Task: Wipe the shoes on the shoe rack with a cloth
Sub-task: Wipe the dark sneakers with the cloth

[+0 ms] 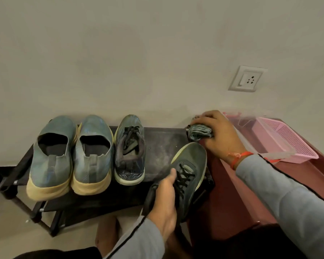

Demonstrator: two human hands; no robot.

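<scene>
Head view: left hand (164,199) grips laced shoe (189,171).

A plain cream wall (138,53) fills the top of the view. The light on it is soft and dim. A white square plug socket with a switch (247,78) sits on the wall. Below the socket stands a dark red wooden cabinet (232,199), close against the wall. A pink plastic basket with tiny holes (288,139) rests on top of the cabinet. Left of the cabinet, low down, is a pale smooth floor (7,230).
</scene>
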